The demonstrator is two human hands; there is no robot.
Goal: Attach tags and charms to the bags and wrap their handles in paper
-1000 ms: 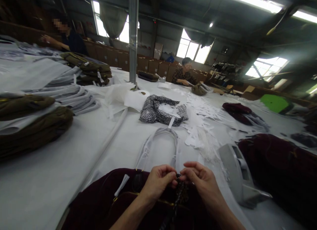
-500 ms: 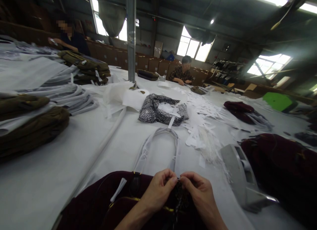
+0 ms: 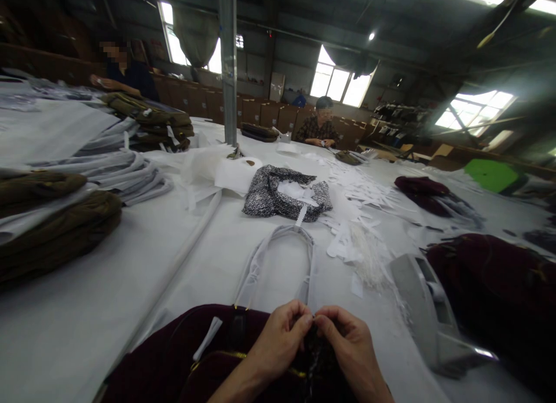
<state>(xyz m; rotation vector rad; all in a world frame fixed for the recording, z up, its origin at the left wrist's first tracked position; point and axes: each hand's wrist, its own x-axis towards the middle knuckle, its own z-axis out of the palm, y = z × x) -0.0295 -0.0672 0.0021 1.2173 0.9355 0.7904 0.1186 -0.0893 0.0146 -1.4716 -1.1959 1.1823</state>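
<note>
A dark maroon velvet handbag point(image 3: 174, 362) lies at the near edge of the white table point(image 3: 130, 264), its white-wrapped handle point(image 3: 278, 258) looping away from me. My left hand point(image 3: 282, 339) and my right hand point(image 3: 347, 345) meet over the bag's top, fingertips pinched together on a small dark piece, seemingly a chain or zipper pull point(image 3: 313, 348). A gold zipper line and a white tag point(image 3: 207, 338) show on the bag.
A grey tape dispenser point(image 3: 430, 310) and more maroon bags point(image 3: 499, 287) lie to the right. Olive bags point(image 3: 56, 229) and white wrapping are stacked left. A tweed bag point(image 3: 282, 197) and paper scraps point(image 3: 360, 241) lie in the middle. Two people work at the far side beside a steel post point(image 3: 228, 67).
Both hands have slid a little toward me and lower in view, staying pinched together on the same small piece. The view has shifted slightly.
</note>
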